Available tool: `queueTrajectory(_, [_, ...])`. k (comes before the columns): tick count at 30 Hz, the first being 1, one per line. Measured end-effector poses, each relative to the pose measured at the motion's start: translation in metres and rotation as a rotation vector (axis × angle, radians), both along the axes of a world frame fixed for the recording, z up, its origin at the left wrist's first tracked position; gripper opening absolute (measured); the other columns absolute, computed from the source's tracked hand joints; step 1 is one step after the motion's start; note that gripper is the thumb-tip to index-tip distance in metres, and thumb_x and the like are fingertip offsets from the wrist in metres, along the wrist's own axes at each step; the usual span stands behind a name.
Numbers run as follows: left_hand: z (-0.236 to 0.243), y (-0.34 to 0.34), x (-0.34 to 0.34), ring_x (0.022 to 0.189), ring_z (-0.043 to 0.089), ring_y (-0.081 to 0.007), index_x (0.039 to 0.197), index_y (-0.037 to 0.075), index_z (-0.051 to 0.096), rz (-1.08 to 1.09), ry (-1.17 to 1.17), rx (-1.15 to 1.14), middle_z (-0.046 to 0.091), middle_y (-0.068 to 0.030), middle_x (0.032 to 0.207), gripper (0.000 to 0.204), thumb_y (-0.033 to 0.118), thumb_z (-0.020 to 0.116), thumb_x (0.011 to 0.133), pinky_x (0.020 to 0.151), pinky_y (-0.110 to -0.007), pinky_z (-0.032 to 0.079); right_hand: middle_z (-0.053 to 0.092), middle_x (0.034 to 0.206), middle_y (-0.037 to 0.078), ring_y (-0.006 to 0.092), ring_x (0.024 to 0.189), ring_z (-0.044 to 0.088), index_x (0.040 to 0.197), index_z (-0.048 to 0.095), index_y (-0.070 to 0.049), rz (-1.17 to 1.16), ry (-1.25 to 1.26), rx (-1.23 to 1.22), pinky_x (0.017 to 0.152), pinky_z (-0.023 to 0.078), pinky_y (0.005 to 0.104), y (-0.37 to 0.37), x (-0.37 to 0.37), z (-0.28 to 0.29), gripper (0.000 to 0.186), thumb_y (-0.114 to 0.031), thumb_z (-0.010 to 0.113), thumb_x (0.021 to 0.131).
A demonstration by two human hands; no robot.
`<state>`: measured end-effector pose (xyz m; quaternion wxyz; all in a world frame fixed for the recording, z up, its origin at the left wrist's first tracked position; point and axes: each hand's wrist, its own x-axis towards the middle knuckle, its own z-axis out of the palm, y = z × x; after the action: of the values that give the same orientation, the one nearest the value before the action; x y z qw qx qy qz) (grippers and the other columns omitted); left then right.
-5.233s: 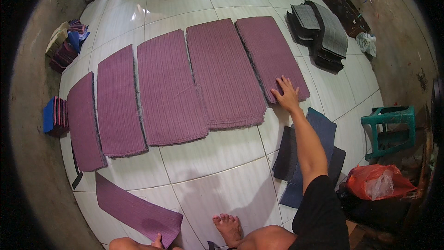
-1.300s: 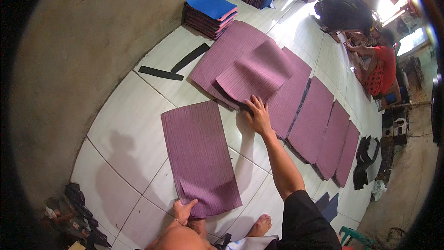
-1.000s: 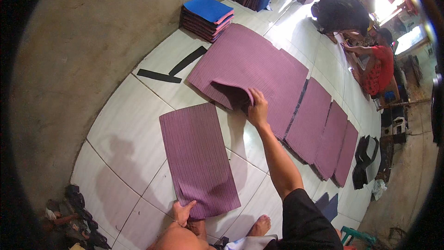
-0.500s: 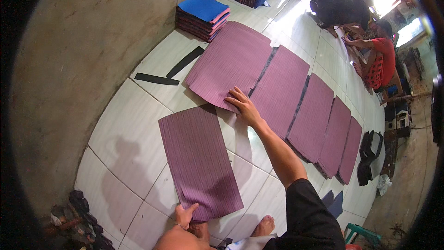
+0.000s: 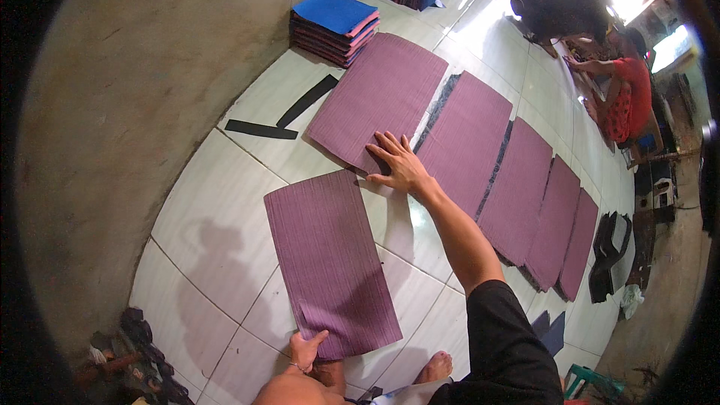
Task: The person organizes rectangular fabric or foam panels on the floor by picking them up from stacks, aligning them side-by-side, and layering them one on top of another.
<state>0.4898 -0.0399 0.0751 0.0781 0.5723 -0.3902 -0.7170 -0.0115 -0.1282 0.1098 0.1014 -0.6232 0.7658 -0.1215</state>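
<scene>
My left hand point(image 5: 306, 346) grips the near left corner of a loose purple striped sheet point(image 5: 330, 247), thumb on top, its other fingers hidden beneath. The sheet slants away from me over the floor, wrinkled by the thumb. With fingers spread, my right hand point(image 5: 401, 167) lies flat on the near edge of a larger purple striped sheet point(image 5: 382, 97), the leftmost in a row. Beside it, more purple sheets point(image 5: 469, 142) run off to the right, some visibly piled, with dark grey edges showing in the gaps.
Two black strips point(image 5: 262, 130) lie near the wall point(image 5: 150, 105). Behind them stands a stack of blue, pink and dark sheets point(image 5: 335, 15). Black folded pieces point(image 5: 609, 255) are at the right, a green stool point(image 5: 589, 381) lower down. Two people point(image 5: 630, 97) crouch at the far right.
My right hand's fingers have spread wider, and its thumb now reaches out to the left. My left hand keeps its grip on the loose sheet. The whole view has shifted slightly.
</scene>
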Motion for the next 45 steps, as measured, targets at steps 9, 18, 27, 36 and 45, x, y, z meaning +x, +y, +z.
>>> queueTrajectory(9, [0.009, -0.003, -0.009, 0.092, 0.064, -0.0171, 0.108, -0.005, 0.065, -0.001, 0.145, 0.136, 0.068, -0.0091, 0.105, 0.027, 0.006, 0.071, 0.084, 0.085, -0.034, 0.051, 0.025, 0.155, 0.017, 0.0356, 0.144, 0.020, 0.145, 0.038, -0.015, -0.063, 0.062, 0.040, 0.117, 0.010, 0.0564, 0.001, -0.007, 0.019, 0.076, -0.059, 0.054, 0.086])
queueTrajectory(18, [0.022, -0.014, -0.005, 0.077, 0.062, -0.0149, 0.096, -0.005, 0.068, -0.014, 0.136, 0.123, 0.068, -0.0071, 0.089, 0.018, 0.011, 0.070, 0.087, 0.070, -0.031, 0.051, 0.042, 0.141, 0.024, 0.0389, 0.134, 0.038, 0.134, 0.044, 0.006, 0.190, -0.555, 0.061, 0.111, 0.030, 0.0515, 0.148, 0.292, 0.036, 0.075, -0.039, 0.073, 0.082])
queueTrajectory(27, [0.012, -0.003, -0.020, 0.088, 0.059, -0.0145, 0.107, -0.004, 0.065, 0.106, 0.070, 0.069, 0.066, -0.0061, 0.100, 0.026, 0.017, 0.066, 0.091, 0.080, -0.034, 0.049, 0.067, 0.082, 0.019, 0.0212, 0.068, 0.058, 0.102, 0.063, 0.003, -0.390, -0.867, 0.001, 0.070, 0.050, 0.0367, 0.173, 0.210, 0.054, 0.020, -0.014, 0.054, 0.095])
queueTrajectory(36, [-0.024, 0.009, -0.003, 0.098, 0.058, -0.0200, 0.112, -0.006, 0.061, 0.103, 0.070, 0.096, 0.064, -0.0106, 0.110, 0.028, 0.012, 0.065, 0.091, 0.090, -0.036, 0.045, 0.068, 0.090, 0.008, 0.0114, 0.071, 0.062, 0.114, 0.066, 0.002, -0.655, -0.203, -0.399, 0.065, 0.053, 0.0265, 0.219, -0.098, 0.352, 0.028, -0.010, 0.052, 0.093])
queueTrajectory(45, [0.006, -0.007, -0.002, 0.100, 0.057, -0.0203, 0.115, -0.007, 0.060, 0.082, -0.015, 0.020, 0.064, -0.0110, 0.110, 0.029, 0.009, 0.063, 0.091, 0.090, -0.036, 0.045, 0.068, 0.090, 0.021, 0.0315, 0.078, 0.068, 0.116, 0.067, -0.015, -0.556, 0.355, -0.074, 0.071, 0.054, 0.0417, 0.097, -0.065, 0.269, 0.029, -0.021, 0.056, 0.090])
